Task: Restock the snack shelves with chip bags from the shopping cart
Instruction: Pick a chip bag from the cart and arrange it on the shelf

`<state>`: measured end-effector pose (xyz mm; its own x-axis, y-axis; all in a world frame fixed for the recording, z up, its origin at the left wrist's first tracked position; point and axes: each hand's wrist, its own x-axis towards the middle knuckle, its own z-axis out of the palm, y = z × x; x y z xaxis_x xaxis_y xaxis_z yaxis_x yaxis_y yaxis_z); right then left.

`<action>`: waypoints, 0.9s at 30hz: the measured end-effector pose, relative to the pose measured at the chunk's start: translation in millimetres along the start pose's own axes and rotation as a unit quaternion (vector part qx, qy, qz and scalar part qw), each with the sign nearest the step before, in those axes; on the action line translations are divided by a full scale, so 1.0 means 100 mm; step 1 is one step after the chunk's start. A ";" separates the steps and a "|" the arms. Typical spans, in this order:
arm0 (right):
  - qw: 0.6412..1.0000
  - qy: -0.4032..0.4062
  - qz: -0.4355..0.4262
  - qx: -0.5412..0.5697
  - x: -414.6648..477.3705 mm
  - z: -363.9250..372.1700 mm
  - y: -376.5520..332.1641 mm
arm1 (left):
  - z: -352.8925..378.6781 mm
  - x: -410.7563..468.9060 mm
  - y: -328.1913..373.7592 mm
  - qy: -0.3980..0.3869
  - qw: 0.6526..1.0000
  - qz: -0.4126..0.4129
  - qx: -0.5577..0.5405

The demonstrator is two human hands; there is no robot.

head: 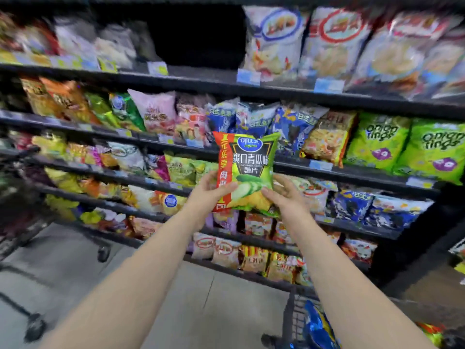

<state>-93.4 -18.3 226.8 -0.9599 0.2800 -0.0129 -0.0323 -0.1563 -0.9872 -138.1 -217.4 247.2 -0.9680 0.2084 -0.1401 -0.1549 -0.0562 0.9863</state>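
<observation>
Item 1. Green foil chip bag with a red side strip and a cucumber-slice picture (247,170): upright, print facing the camera, held in the air in front of the middle tiers of the black metal snack shelves (276,93). It overlaps a row of blue chip bags (254,119) behind it. Whether it touches the shelf edge cannot be told.

Item 2. Left hand (208,192): grasps the bag's lower left edge. The thumb lies across the red strip and the fingers (210,178) wrap round the side.

Item 3. Right hand (284,195): grasps the lower right corner. The thumb presses the front near the cucumber picture and the fingers (281,180) curl behind the bag.

Item 4. Shelves: several tiers packed with assorted snack bags, among them lime-green onion-ring bags (380,139) at right. Pale price tags line the edges.

Item 5. Dark wire shopping cart (294,321): bottom right, below the right forearm, holding a blue foil bag (317,326).

Item 6. Second dark wheeled cart frame (22,222): far left, blurred, standing on the grey floor (176,311).
</observation>
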 end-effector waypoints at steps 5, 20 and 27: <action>0.997 0.003 -0.076 0.023 0.41 1.17 -0.58 | -0.86 0.35 0.90 0.044 0.991 0.110 0.063; 0.944 -0.002 -0.295 -0.147 1.43 2.65 -2.56 | -1.74 1.49 3.29 0.004 0.956 0.292 0.032; 0.904 0.037 -0.362 -0.223 2.01 2.59 -3.35 | -1.52 2.08 4.05 -0.016 0.940 0.340 0.025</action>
<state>-348.2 -155.3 596.1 -0.7101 0.2203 0.6688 -0.5142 0.4867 -0.7062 -432.3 -344.9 603.9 -0.8331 0.1699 0.5264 0.5083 -0.1404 0.8497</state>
